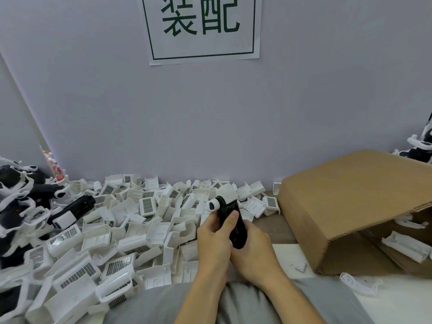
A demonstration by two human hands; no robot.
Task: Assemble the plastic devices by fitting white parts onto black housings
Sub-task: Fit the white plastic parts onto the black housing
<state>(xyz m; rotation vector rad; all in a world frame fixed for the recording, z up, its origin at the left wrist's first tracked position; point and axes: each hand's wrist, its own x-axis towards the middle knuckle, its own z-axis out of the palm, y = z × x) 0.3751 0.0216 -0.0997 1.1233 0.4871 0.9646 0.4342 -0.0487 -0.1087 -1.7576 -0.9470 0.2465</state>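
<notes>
Dozens of white parts (131, 232) lie heaped from nine o'clock to the middle, with finished devices (21, 195) stacked at ten o'clock. Both hands meet at centre: the left hand (216, 239) and right hand (253, 250) curl round a black housing (232, 220) with a white part on top. At three o'clock, a tipped cardboard box (346, 206) holds white pieces. A paper sign (201, 26) hangs on the pale wall (93, 90) at twelve.

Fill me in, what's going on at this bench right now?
A person is assembling plastic devices by hand. Both hands, left hand and right hand, grip one black housing that already carries a white part at its far end. A heap of loose white parts covers the table to the left, finished units pile at far left, and a cardboard box lies on its side to the right.
</notes>
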